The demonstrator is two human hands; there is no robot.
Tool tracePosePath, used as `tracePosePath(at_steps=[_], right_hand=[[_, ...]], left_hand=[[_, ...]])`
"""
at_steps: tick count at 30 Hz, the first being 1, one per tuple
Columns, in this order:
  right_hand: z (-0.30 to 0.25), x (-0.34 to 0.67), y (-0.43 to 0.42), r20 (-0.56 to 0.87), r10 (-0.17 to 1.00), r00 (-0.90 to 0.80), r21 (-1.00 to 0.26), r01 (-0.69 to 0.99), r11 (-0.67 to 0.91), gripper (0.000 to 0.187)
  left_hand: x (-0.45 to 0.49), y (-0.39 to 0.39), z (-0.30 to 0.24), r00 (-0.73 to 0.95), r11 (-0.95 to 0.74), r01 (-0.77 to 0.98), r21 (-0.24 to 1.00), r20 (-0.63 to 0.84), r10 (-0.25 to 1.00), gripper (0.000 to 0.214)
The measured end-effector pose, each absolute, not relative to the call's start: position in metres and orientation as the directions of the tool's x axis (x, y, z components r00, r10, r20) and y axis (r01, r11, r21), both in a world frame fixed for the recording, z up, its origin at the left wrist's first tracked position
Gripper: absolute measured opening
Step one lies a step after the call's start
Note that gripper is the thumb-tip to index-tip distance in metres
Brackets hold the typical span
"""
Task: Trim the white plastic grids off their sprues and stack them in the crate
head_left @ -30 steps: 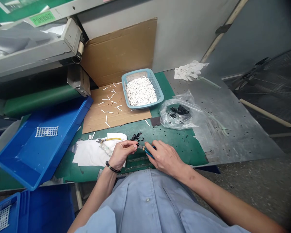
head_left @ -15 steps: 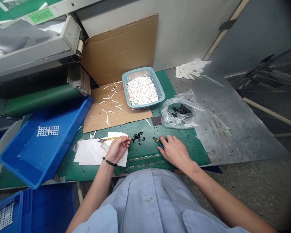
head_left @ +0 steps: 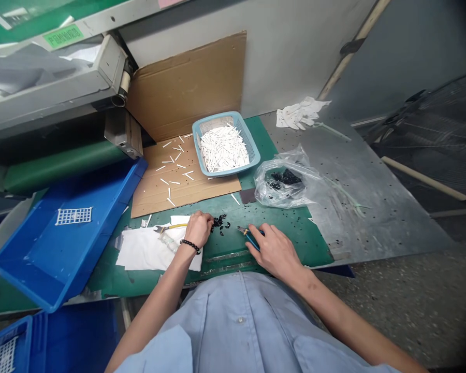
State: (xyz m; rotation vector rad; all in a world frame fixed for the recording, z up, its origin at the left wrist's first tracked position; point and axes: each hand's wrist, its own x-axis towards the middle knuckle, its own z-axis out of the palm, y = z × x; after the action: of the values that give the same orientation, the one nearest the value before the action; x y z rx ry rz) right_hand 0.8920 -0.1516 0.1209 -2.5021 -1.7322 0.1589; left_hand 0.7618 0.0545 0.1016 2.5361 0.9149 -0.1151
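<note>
My left hand [head_left: 198, 231] is curled at the edge of a small heap of black plastic pieces [head_left: 219, 223] on the green mat [head_left: 225, 257], its fingertips hidden. My right hand [head_left: 274, 253] grips blue-handled pliers [head_left: 251, 237], whose metal jaws point left towards the heap without touching it. Yellow-handled side cutters [head_left: 171, 227] lie on white paper [head_left: 151, 249] just left of my left hand. A clear plastic bag [head_left: 286, 178] holding black pieces sits farther up the mat.
A light blue basket [head_left: 224, 147] full of white sticks stands on a cardboard sheet [head_left: 182, 178] strewn with more sticks. A blue tray [head_left: 62, 243] lies at the left. White gloves [head_left: 301, 114] and scattered black bits lie on a metal sheet [head_left: 367, 191] at the right.
My hands have moved apart since the oldest frame. The right hand has carried the pliers rightward, away from the heap, and the left hand has shifted slightly right to the heap's edge.
</note>
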Motion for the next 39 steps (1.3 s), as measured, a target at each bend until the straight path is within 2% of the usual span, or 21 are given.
tracePosePath(at_steps=[6, 9, 11, 14, 17, 20, 29, 39], right_hand=[[0.121, 0.891, -0.149, -0.007, 0.932, 0.363, -0.179, 0.916, -0.359, 0.035], [0.123, 0.89, -0.148, 0.004, 0.932, 0.361, -0.199, 0.914, -0.353, 0.035], [0.125, 0.888, -0.147, 0.026, 0.936, 0.352, -0.224, 0.914, -0.338, 0.036], [0.129, 0.886, -0.143, 0.087, 0.944, 0.32, -0.271, 0.919, -0.286, 0.04], [0.131, 0.885, -0.137, 0.134, 0.952, 0.275, -0.297, 0.928, -0.226, 0.042], [0.132, 0.885, -0.132, 0.142, 0.96, 0.241, -0.302, 0.934, -0.19, 0.043], [0.138, 0.89, -0.132, 0.142, 0.971, 0.193, -0.279, 0.949, -0.148, 0.039], [0.144, 0.895, -0.136, 0.119, 0.986, 0.113, -0.24, 0.967, -0.082, 0.036]], left_hand=[[0.758, 0.056, 0.1, 0.793, -0.692, 0.607, 0.391, -0.232, 0.564, 0.022], [0.757, 0.053, 0.1, 0.77, -0.619, 0.61, 0.494, -0.185, 0.61, 0.015], [0.757, 0.051, 0.103, 0.709, -0.443, 0.613, 0.654, -0.209, 0.673, 0.01], [0.758, 0.048, 0.112, 0.619, 0.021, 0.492, 0.87, -0.367, 0.695, 0.013], [0.759, 0.043, 0.121, 0.618, 0.382, 0.318, 0.868, -0.495, 0.611, 0.027], [0.757, 0.039, 0.127, 0.636, 0.528, 0.254, 0.811, -0.551, 0.54, 0.033], [0.752, 0.035, 0.129, 0.683, 0.572, 0.247, 0.782, -0.559, 0.47, 0.031], [0.753, 0.04, 0.124, 0.732, 0.414, 0.376, 0.829, -0.54, 0.416, 0.032]])
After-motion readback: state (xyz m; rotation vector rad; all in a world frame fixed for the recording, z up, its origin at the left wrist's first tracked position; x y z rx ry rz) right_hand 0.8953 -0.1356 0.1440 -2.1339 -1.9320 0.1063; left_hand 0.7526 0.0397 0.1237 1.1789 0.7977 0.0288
